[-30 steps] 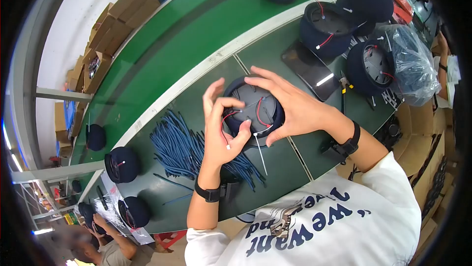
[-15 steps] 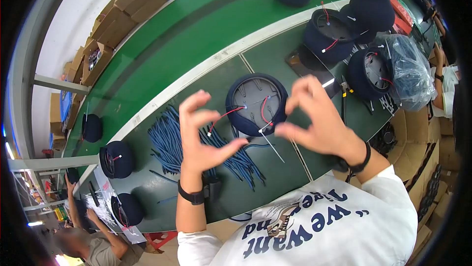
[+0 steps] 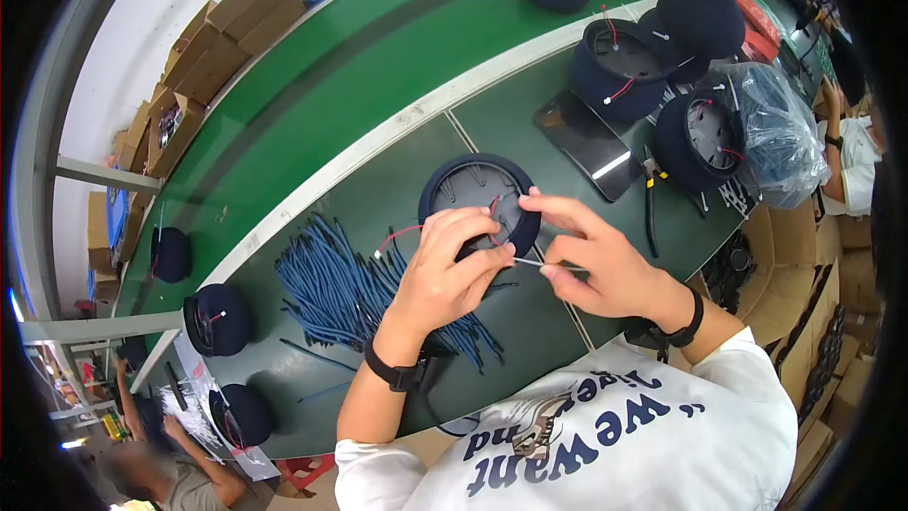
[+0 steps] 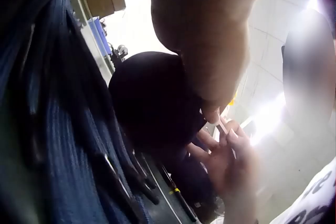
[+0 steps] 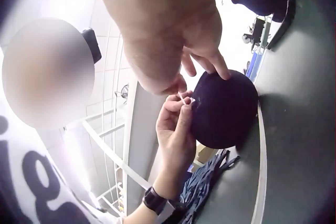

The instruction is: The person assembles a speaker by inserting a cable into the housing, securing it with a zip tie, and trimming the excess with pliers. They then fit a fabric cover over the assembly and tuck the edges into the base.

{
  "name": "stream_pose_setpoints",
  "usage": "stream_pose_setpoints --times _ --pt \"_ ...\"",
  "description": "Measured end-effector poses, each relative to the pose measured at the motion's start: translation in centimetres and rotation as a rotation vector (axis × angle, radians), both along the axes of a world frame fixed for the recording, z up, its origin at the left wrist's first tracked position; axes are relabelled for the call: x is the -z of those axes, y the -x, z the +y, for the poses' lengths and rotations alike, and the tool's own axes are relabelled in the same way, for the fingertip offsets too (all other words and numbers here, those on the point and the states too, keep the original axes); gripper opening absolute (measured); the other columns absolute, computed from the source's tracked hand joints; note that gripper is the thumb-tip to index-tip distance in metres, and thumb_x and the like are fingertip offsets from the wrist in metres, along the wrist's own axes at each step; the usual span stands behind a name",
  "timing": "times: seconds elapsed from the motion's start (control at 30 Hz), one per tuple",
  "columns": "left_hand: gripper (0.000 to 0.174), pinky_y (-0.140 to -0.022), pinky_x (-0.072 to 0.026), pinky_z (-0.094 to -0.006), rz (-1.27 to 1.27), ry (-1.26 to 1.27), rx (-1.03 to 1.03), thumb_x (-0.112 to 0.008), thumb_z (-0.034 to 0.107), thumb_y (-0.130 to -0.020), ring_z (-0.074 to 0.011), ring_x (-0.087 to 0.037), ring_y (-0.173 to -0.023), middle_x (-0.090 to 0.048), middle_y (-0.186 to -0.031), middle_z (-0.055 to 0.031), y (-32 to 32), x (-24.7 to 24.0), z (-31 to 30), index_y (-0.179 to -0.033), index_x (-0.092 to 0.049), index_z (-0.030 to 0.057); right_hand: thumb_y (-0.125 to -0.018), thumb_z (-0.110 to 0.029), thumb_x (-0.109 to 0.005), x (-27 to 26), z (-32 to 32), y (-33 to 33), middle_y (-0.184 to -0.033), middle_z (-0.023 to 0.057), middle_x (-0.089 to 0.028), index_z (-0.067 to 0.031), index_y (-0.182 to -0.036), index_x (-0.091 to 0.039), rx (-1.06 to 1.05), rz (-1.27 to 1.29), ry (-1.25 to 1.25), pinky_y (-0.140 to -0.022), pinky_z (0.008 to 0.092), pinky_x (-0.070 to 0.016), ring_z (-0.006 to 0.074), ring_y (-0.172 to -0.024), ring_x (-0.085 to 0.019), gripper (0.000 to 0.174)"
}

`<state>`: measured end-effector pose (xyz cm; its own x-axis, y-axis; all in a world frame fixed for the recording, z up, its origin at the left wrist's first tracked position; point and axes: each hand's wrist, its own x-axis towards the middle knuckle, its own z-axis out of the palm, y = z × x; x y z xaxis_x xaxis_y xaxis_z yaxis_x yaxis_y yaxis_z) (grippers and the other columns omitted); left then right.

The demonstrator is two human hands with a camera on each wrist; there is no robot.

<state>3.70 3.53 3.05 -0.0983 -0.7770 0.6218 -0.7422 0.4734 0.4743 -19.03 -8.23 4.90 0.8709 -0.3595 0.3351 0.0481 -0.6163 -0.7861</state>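
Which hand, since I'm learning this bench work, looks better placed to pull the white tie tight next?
Probably the right hand: it pinches the white tie farther out from the dark round piece, while the left hand pinches close beside the rim.

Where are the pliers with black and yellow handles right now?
In the head view, the pliers lie on the green table, on the person's right, between a glossy black slab and a round navy shell.
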Motion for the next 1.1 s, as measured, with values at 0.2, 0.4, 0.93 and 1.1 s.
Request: stream_pose_setpoints --times 0.2,0.4,0.93,1.1 --pt "0.023 -0.103 -0.0502 -0.0472 -0.039 0.000 -0.064 -0.088 0.008 -0.074 -0.0350 -0.063 -0.121 -0.066 -0.123 -0.0105 -0.3 0.6 0.4 -0.094 -0.078 0.0117 -0.092 -0.001 -0.067 0.0 -1.2 0.8 -0.140 0.0237 -0.063 0.0005 -0.088 -0.061 -0.003 -0.018 -0.140 -0.103 0.0414 -0.0543 0.0380 -0.133 -0.063 0.008" --pt "0.022 -0.104 -0.0518 -0.0445 0.122 -0.012 -0.398 -0.075 0.012 -0.087 -0.0363 -0.068 -0.118 -0.071 -0.126 -0.0176 -1.7 -3.3 -0.1 -0.108 -0.078 0.0054 -0.105 -0.017 -0.069 0.6 -5.2 -4.0 -0.125 0.0129 -0.066 -0.0035 -0.100 -0.059 0.184 -0.142 -0.423 -0.093 0.0348 -0.0540 0.0146 -0.111 -0.063 0.018" --pt "0.019 -0.112 -0.0515 -0.0495 -0.068 -0.006 -0.161 -0.071 0.009 -0.095 -0.0337 -0.068 -0.129 -0.075 -0.131 -0.0167 -4.0 0.6 -1.4 -0.109 -0.079 -0.0004 -0.095 -0.001 -0.060 1.1 -4.1 -7.6 -0.151 0.0259 -0.060 -0.0028 -0.132 -0.073 0.131 -0.047 -0.075 -0.110 0.0425 -0.0521 0.0409 -0.128 -0.067 0.039" --pt "0.017 -0.113 -0.0504 -0.0499 -0.045 -0.015 -0.110 -0.071 0.011 -0.095 -0.0352 -0.069 -0.128 -0.078 -0.122 -0.0162 -4.2 -0.2 -1.5 -0.106 -0.080 0.0022 -0.095 -0.001 -0.063 0.9 -5.4 -7.0 -0.150 0.0256 -0.061 -0.0034 -0.132 -0.074 0.057 -0.068 0.096 -0.104 0.0380 -0.0561 0.0382 -0.124 -0.070 0.039"
